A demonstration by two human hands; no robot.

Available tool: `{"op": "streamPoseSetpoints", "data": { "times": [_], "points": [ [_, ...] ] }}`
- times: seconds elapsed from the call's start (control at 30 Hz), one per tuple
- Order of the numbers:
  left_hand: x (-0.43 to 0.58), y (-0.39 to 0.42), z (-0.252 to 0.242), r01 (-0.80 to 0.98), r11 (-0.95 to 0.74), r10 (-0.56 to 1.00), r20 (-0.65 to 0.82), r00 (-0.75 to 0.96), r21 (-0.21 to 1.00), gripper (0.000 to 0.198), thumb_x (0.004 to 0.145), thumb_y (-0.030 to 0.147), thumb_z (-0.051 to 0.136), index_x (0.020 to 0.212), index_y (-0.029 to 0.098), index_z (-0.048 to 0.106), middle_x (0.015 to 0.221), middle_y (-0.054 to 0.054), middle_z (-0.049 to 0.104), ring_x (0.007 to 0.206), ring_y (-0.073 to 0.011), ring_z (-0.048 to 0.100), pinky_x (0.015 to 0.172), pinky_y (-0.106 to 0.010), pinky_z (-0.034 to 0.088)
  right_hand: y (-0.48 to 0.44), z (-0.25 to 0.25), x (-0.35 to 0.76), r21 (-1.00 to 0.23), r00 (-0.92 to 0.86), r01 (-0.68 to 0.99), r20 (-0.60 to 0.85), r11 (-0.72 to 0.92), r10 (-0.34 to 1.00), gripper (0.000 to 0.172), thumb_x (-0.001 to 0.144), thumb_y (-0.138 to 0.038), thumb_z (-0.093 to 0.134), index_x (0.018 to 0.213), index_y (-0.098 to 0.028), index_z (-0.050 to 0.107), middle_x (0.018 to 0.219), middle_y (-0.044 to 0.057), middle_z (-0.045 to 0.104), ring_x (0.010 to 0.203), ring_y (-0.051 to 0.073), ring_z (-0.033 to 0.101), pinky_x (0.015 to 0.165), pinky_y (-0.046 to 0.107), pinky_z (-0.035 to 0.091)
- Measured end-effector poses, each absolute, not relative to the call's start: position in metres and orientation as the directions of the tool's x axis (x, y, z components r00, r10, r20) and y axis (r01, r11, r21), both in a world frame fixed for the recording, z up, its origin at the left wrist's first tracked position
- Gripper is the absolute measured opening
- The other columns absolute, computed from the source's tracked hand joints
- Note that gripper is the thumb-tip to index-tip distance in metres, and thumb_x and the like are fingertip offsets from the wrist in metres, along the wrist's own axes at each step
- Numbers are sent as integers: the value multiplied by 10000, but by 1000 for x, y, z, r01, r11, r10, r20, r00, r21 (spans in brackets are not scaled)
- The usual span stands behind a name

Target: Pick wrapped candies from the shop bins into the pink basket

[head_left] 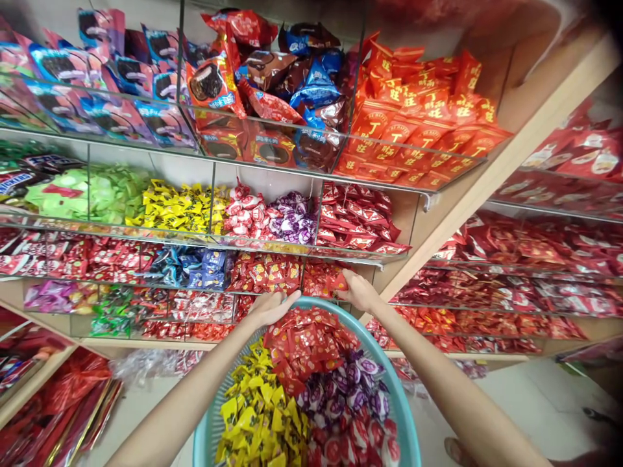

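Note:
A turquoise plastic basket (411, 415) is in front of me, filled with wrapped candies. It holds red packets (311, 344), yellow-wrapped candies (263, 408), purple-and-white twists (348, 389) and red-and-white twists (357, 441). My left hand (270, 307) is at the basket's far left rim, its thumb stretched along the rim and its other fingers mostly hidden. My right hand (359, 292) is above the far right rim, at the front of a shelf compartment. Its fingers are closed on a small red candy packet (337, 283), beside more red packets (316, 277) in that compartment.
Clear-fronted shelves of sorted candy rise ahead, with orange-red packets (418, 110) and yellow candies (182, 206) among them. A slanting wooden panel (467, 175) divides off more shelves at right. Plastic bags (146, 364) lie below at left, near the pale floor (511, 395).

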State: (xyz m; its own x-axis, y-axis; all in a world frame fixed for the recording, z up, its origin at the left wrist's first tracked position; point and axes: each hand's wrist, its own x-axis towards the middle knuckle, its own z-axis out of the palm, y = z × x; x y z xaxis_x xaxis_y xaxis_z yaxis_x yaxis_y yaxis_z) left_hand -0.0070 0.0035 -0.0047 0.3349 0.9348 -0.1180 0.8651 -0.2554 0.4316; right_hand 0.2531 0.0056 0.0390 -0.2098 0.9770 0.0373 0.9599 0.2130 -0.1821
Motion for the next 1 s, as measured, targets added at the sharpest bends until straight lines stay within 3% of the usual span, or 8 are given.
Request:
{"op": "streamPoseSetpoints", "data": {
  "times": [0.07, 0.17, 0.27, 0.47, 0.67, 0.9, 1.0],
  "points": [
    [-7, 3, -5, 863, -255, 934, -121, 336, 435, 719, 735, 704, 67, 637, 200, 572, 602, -70, 622, 618, -240, 592, 558, -295, 352, -20, 46, 250, -279, -251, 922, 98, 268, 963, 230, 738, -318, 543, 915, -191, 472, 914, 51, 572, 793, 168, 538, 664, 239, 354],
    [-8, 3, -7, 863, -256, 935, -115, 335, 435, 707, 739, 699, 76, 635, 202, 568, 621, -73, 627, 632, -246, 594, 557, -299, 359, -62, 48, 238, -474, -429, 782, 62, 404, 901, 179, 760, -301, 525, 906, -200, 499, 857, 19, 562, 752, 142, 532, 660, 228, 379],
    [-9, 4, -11, 862, -280, 934, -88, 346, 423, 674, 759, 673, 84, 633, 209, 557, 621, -69, 623, 652, -256, 598, 565, -308, 365, -94, 36, 219, -526, -588, 696, -26, 489, 809, 151, 746, -285, 557, 872, -207, 527, 880, 14, 563, 799, 146, 530, 686, 227, 396],
    [-9, 4, -12, 868, -280, 934, -91, 345, 411, 652, 776, 642, 103, 649, 206, 569, 636, -77, 628, 661, -256, 601, 562, -311, 369, -115, -2, 194, -304, -611, 766, -68, 567, 789, 273, 697, -233, 620, 939, -180, 505, 956, 55, 569, 919, 214, 509, 794, 308, 393],
    [-8, 2, -10, 862, -281, 935, -82, 345, 422, 656, 773, 650, 95, 644, 212, 566, 615, -70, 619, 656, -255, 598, 565, -307, 365, -118, -12, 195, -228, -539, 824, -29, 519, 842, 315, 697, -190, 627, 978, -194, 486, 977, 44, 566, 942, 216, 512, 794, 311, 415],
    [-8, 1, -10, 850, -279, 940, -55, 337, 446, 655, 766, 668, 87, 614, 216, 537, 590, -61, 613, 666, -262, 603, 592, -308, 368, -128, -43, 181, -11, -490, 868, 148, 497, 859, 333, 619, -233, 720, 893, -207, 534, 927, 39, 576, 847, 231, 560, 719, 343, 470],
    [-9, 1, -11, 847, -278, 940, -54, 338, 453, 656, 767, 667, 86, 607, 217, 536, 572, -59, 608, 664, -262, 605, 597, -307, 369, -131, -58, 182, 41, -452, 888, 255, 458, 855, 425, 561, -275, 761, 916, -218, 536, 918, 41, 585, 803, 235, 573, 661, 341, 492]
  ]
}}
